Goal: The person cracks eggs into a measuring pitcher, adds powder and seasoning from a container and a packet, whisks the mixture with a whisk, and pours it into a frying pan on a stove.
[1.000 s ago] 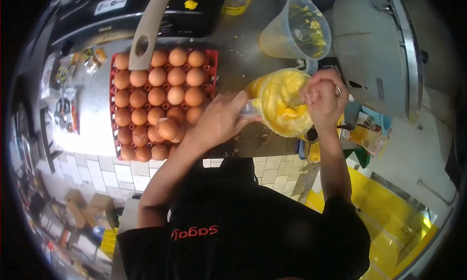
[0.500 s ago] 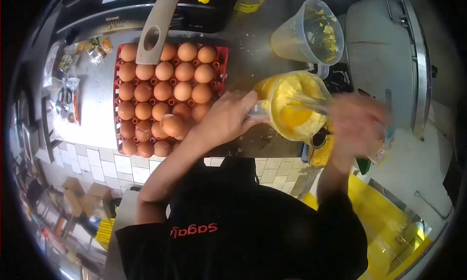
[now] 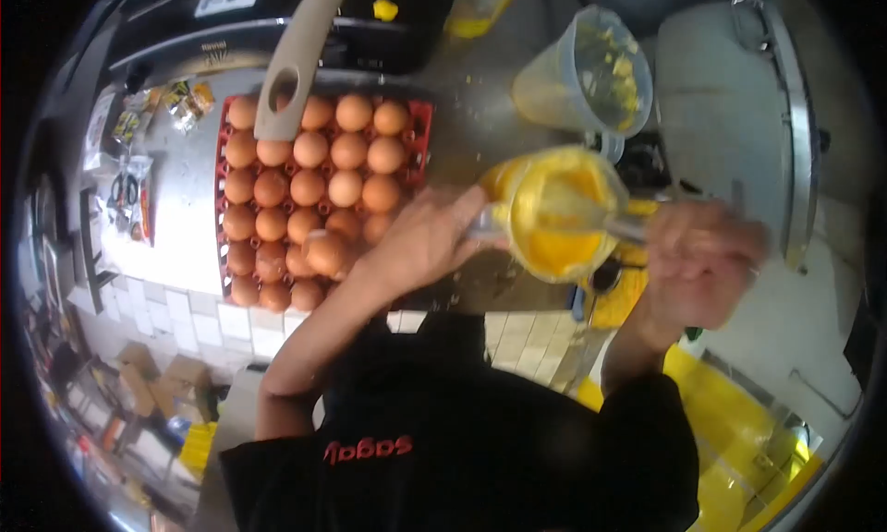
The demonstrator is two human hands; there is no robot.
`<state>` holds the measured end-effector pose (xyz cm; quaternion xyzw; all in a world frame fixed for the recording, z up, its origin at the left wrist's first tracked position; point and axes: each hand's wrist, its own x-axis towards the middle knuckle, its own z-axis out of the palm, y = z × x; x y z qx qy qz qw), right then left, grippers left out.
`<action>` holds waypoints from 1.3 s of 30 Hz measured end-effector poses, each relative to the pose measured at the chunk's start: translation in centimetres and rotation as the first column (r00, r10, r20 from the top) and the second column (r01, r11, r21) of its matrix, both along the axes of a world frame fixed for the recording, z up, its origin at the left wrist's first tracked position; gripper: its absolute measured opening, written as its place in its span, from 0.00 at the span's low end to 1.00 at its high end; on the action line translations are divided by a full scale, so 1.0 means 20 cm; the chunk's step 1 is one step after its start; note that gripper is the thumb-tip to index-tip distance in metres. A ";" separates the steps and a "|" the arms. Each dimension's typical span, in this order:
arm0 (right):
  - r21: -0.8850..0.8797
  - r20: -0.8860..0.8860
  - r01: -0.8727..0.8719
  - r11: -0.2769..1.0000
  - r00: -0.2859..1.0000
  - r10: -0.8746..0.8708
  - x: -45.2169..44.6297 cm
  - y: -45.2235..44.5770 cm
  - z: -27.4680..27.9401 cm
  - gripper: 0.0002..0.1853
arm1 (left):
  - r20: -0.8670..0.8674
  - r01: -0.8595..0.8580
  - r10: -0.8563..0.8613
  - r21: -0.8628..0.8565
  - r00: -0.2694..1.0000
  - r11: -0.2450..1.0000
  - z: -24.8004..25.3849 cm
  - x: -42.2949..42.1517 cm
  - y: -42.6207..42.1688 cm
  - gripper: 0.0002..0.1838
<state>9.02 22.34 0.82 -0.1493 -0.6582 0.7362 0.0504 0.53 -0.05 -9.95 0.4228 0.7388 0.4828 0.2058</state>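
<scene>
My left hand [image 3: 430,235] is closed round the handle of a clear plastic measuring jug [image 3: 591,259], tilted so its mouth faces me. Inside, yellow beaten egg [image 3: 554,246] shows, with a paler, thicker part round the wall. My right hand [image 3: 704,259], blurred, grips the metal handle of a whisk [image 3: 624,227] whose head dips into the egg. Beside my left forearm, a red egg tray [image 3: 420,144] holds rows of brown eggs [image 3: 346,188]. An eggshell [image 3: 326,253] rests on top of the eggs there.
A second plastic jug [image 3: 545,79] with yellow residue stands behind the first. The beige handle of a pan [image 3: 282,98] reaches over the tray from the stove [image 3: 388,47]. At right sits a large metal-lidded appliance [image 3: 721,98]; at left lie small packets [image 3: 185,105] and scissors [image 3: 125,190].
My right hand has shifted slightly right and down, moving the whisk in the jug. The egg surface looks stirred differently. My left hand keeps its hold on the jug's handle.
</scene>
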 end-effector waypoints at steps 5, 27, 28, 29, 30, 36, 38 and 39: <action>0.150 -0.055 0.164 0.975 0.986 -0.157 -0.03 0.03 0.03 0.03 | -0.073 -0.056 0.055 -0.019 0.996 0.998 0.00 -0.03 0.06 0.22; 0.280 -0.559 0.204 0.938 0.829 -0.014 -0.05 -0.22 0.33 0.04 | -0.043 -0.046 0.044 -0.032 0.998 0.998 0.04 0.03 0.01 0.23; 0.233 -0.577 0.235 0.944 0.814 -0.060 -0.08 -0.20 0.32 0.03 | -0.061 -0.049 0.047 -0.027 0.997 0.998 0.03 0.04 0.01 0.23; 0.210 -0.557 0.234 0.949 0.826 -0.080 -0.09 -0.16 0.32 0.03 | -0.078 -0.054 0.052 -0.021 0.996 0.998 0.03 0.03 0.01 0.23; 0.184 -0.536 0.231 0.956 0.838 -0.099 -0.09 -0.12 0.30 0.02 | -0.074 -0.051 0.050 -0.014 0.996 0.999 0.03 0.04 0.01 0.23; 0.236 -0.216 0.245 0.940 0.957 -0.196 0.02 -0.03 0.14 0.04 | -0.060 -0.041 0.040 -0.021 0.997 0.999 0.01 0.03 0.02 0.22; 0.390 -0.110 0.245 0.888 0.969 -0.220 0.03 -0.02 0.02 0.05 | -0.054 -0.035 0.032 -0.043 0.998 0.998 0.01 0.03 0.02 0.23; 0.140 -0.188 0.272 0.952 0.951 -0.244 0.02 0.01 0.06 0.05 | -0.040 -0.031 0.029 -0.053 0.999 0.998 0.01 0.03 0.02 0.23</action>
